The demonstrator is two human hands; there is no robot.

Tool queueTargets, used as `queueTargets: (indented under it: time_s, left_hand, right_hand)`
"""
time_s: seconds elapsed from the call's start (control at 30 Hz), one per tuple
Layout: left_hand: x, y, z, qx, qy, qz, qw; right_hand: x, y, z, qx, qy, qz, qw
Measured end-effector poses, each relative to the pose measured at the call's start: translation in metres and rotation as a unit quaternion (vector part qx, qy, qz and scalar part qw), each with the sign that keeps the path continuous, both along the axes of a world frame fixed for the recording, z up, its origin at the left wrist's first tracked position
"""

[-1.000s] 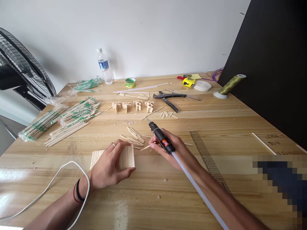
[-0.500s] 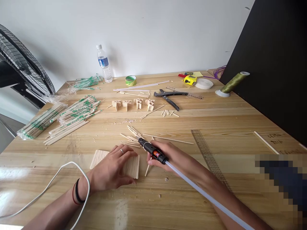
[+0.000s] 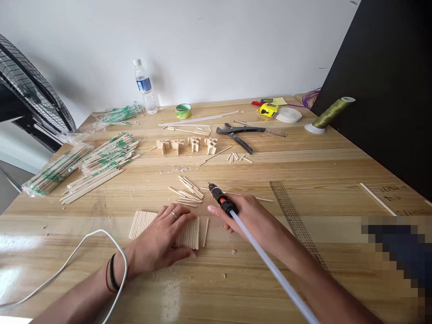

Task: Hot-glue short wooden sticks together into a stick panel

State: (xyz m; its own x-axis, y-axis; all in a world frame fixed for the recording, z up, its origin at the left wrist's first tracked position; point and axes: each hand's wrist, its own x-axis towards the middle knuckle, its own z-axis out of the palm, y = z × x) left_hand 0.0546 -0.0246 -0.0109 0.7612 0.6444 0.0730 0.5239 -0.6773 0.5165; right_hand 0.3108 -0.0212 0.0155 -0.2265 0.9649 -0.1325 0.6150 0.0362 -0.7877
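My left hand [image 3: 168, 234] arches over a flat panel of wooden sticks [image 3: 141, 222] laid side by side, its fingers at the far edge and its thumb at the near edge. My right hand [image 3: 241, 209] is closed around a black hot glue gun [image 3: 221, 199], nozzle pointing away to the left. From the gun's rear a long translucent glue stick [image 3: 266, 258] runs back over my forearm. One loose wooden stick [image 3: 205, 232] lies just right of the panel, a small gap apart. Beyond it is a loose pile of short sticks [image 3: 189, 193].
Several small stick-built pieces [image 3: 177, 145] stand farther back, beside black cutters [image 3: 239, 135]. Bundled sticks [image 3: 104, 155] lie left, near a fan [image 3: 30, 76]. A clear ruler [image 3: 297, 220] lies right of my right hand. A white cable [image 3: 101, 231] loops across my left wrist.
My right hand and the glue gun have moved up and right. The loose stick that was by its fingers now lies free, nearly parallel to the panel's edge. My left hand stays on the panel.
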Motion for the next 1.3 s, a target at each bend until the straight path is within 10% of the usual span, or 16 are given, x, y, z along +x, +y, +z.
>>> queueTargets:
  time_s: [0.5, 0.97, 1.3]
  left_hand:
    - [0.000, -0.001, -0.003, -0.003, 0.022, 0.003, 1.000]
    - [-0.002, 0.002, -0.004, -0.001, 0.012, 0.019, 1.000]
    - [0.002, 0.000, 0.006, -0.013, 0.014, 0.016, 1.000]
  right_hand:
    - [0.057, 0.037, -0.028, 0.178, -0.221, -0.202, 0.937]
    - [0.069, 0.042, -0.036, 0.201, -0.210, -0.217, 0.932]
    - [-0.001, 0.005, -0.015, 0.058, -0.134, 0.074, 0.987]
